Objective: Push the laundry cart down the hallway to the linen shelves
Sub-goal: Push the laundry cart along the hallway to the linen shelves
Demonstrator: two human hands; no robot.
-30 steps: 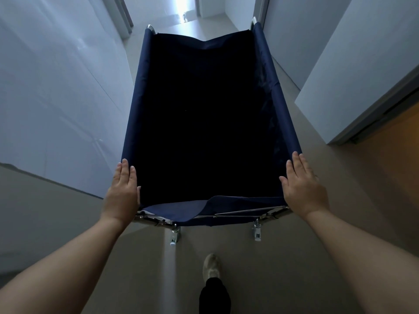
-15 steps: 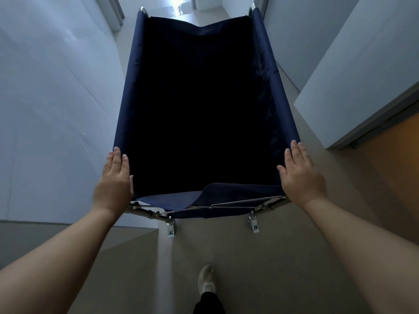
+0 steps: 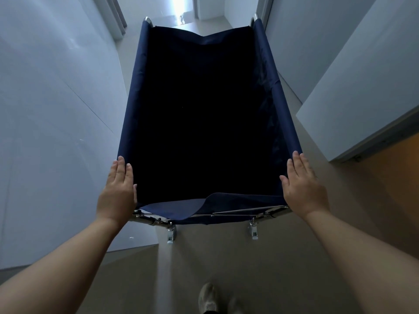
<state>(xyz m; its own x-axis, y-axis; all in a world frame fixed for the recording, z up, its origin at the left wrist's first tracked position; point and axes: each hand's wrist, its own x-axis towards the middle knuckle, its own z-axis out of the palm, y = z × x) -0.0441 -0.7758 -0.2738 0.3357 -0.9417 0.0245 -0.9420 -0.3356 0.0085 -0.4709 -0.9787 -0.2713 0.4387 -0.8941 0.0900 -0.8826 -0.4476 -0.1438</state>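
Cart: we find the laundry cart (image 3: 204, 114) mid-hallway, between 2 walls.
Hands: left hand (image 3: 116, 191) and right hand (image 3: 303, 189) lie flat, fingers extended, on its near corners.
Risk: with no wrapped grip, we judge uneven pushing could scrape the left wall (image 3: 56, 98).

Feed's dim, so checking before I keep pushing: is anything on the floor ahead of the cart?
Nothing visible blocks it. The floor beyond the cart looks bare up to the bright doorway; walls run close on both sides.

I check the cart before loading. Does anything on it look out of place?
Yes. At the near end of the laundry cart, a fabric flap hangs loose over the metal frame, between the left hand and right hand.
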